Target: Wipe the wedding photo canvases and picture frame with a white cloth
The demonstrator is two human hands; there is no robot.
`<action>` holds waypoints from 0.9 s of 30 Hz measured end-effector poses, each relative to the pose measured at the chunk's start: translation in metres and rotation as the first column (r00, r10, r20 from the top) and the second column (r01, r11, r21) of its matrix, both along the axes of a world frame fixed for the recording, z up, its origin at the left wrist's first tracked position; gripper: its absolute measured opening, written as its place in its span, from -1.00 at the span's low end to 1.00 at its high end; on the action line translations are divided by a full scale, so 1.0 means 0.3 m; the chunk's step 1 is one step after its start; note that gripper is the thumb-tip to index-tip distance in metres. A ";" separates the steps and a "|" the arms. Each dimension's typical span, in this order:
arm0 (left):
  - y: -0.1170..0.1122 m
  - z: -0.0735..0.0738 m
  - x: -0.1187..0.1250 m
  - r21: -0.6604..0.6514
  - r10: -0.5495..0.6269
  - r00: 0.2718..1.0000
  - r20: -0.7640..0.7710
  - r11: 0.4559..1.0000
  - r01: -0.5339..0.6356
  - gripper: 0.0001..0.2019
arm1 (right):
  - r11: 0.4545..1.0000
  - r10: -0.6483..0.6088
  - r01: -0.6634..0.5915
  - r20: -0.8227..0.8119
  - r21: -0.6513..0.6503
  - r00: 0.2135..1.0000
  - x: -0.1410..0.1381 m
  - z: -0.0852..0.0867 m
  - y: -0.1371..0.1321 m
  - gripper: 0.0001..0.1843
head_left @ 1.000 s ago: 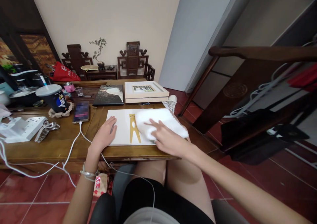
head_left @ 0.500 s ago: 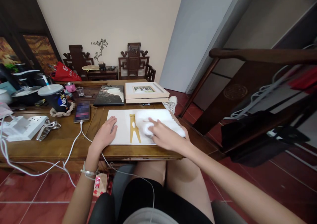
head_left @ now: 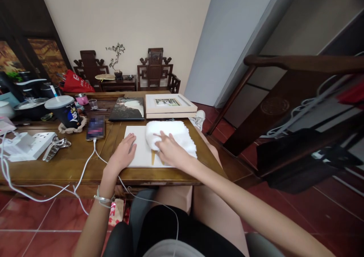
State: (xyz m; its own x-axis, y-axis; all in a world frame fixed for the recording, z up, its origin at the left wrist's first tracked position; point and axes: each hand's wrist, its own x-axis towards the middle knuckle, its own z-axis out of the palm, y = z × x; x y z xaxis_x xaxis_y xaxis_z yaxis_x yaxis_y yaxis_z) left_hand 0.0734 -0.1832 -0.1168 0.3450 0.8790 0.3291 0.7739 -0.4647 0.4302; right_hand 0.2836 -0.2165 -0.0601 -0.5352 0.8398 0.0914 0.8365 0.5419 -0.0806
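A pale flat board point(head_left: 140, 159) lies near the front edge of the wooden table. My left hand point(head_left: 124, 151) rests flat on its left end, fingers stretched out. On the board's right part is a folded, fluffy white cloth point(head_left: 182, 133), which my right hand point(head_left: 172, 151) grips and presses down, one finger extended over it. Below the cloth's near edge shows part of a gold-brown figure point(head_left: 153, 157) on the board; the rest of that figure is covered by cloth and hand.
Behind the board lie a dark picture panel point(head_left: 127, 109) and a light-framed picture point(head_left: 170, 105). At left are a phone point(head_left: 95, 128) on a charging cable, a lidded cup point(head_left: 64, 111), crumpled foil packaging point(head_left: 56, 149) and a white power strip point(head_left: 42, 145). A wooden chair point(head_left: 273, 105) stands at right.
My right hand has slid the white cloth leftward over the board, covering most of the gold-brown figure. My left hand stays in place on the board.
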 end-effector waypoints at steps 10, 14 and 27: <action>-0.009 0.007 0.006 -0.015 0.006 1.000 0.011 1.000 -0.006 -0.51 | 0.987 0.129 -0.129 -0.007 -0.095 0.992 0.045 0.034 -0.300 -0.59; -0.007 0.006 0.006 -0.014 0.008 1.000 0.025 1.000 -0.008 -0.51 | 0.992 0.091 -0.090 0.012 -0.086 0.996 0.024 0.022 -0.191 -0.59; -0.002 -0.004 -0.003 0.008 -0.005 1.000 0.025 1.000 0.004 -0.53 | 0.999 0.011 -0.014 0.096 0.033 0.995 -0.088 0.000 0.062 -0.57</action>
